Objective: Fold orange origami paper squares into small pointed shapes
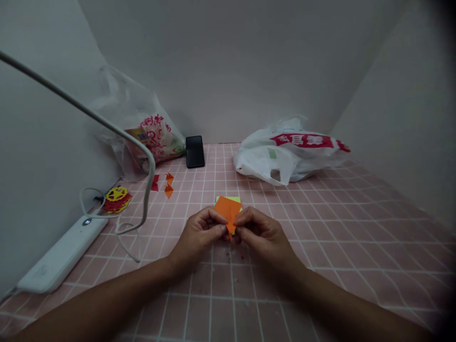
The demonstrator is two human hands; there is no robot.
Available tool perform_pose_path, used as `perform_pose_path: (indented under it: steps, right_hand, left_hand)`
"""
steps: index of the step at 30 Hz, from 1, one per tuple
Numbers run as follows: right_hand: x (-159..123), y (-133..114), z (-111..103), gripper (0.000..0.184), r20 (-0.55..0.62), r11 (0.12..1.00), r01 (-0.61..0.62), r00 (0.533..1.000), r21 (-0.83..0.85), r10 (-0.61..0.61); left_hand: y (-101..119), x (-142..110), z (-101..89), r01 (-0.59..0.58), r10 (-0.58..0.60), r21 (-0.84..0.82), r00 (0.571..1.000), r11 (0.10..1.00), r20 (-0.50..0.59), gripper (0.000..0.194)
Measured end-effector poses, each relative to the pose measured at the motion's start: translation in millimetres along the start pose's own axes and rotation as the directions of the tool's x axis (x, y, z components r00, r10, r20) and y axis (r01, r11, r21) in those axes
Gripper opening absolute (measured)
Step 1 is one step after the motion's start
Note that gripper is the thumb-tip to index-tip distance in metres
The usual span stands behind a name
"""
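An orange sheet of paper [226, 208], partly folded toward a point at its lower end, is held up between both hands. My left hand [204, 229] pinches its lower left edge between thumb and fingers. On the opposite edge, my right hand [258, 229] has its thumb and fingers closed on the same sheet. Behind and below the orange paper lies a yellow-green square of paper [233, 198], mostly covered by it. Small orange folded paper pieces [168, 191] and a red folded piece [155, 183] rest on the table to the left.
A black phone [194, 152] lies near the back wall. Plastic bags stand at back left [156, 135] and back right [270, 159]. On the left are red and yellow cut-outs [116, 198], a long white device [64, 254] and a cable [147, 190] arching over the pink tiled tabletop [342, 242].
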State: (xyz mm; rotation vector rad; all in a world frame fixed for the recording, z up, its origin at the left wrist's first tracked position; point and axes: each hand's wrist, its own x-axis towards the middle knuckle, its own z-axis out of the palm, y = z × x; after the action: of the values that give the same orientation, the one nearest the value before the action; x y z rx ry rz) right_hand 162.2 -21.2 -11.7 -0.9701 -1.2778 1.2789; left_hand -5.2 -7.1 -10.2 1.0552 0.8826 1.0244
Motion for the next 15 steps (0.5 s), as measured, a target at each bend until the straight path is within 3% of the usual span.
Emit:
perform_pose_path:
  steps: [6, 11, 13, 15]
  right_hand:
    - [-1.5, -0.3, -0.7, 0.013, 0.026, 0.980, 0.144, 0.990, -0.136, -0.142]
    - [-4.3, -1.3, -1.2, 0.018, 0.131, 0.875, 0.332, 0.943, -0.354, -0.305]
    - [-4.9, -2.8, -1.0, 0.014, 0.121, 0.897, 0.290, 0.957, -0.334, -0.264]
    - [-4.5, -3.8, -0.7, 0.006, 0.077, 0.962, 0.166, 0.985, -0.217, -0.152]
  left_hand:
    - [4.0, -2.6, 0.9, -0.020, 0.018, 0.070, 0.999, 0.997, 0.036, 0.010]
    - [3.1, 0.0, 0.7, -0.047, 0.048, 0.098, 0.999, 0.994, -0.016, 0.023]
    - [3.1, 1.5, 0.1, -0.056, 0.058, 0.094, 0.998, 0.994, -0.021, 0.026]
    - [3.3, 2.4, -0.3, -0.076, 0.079, 0.110, 0.997, 0.991, -0.014, 0.025]
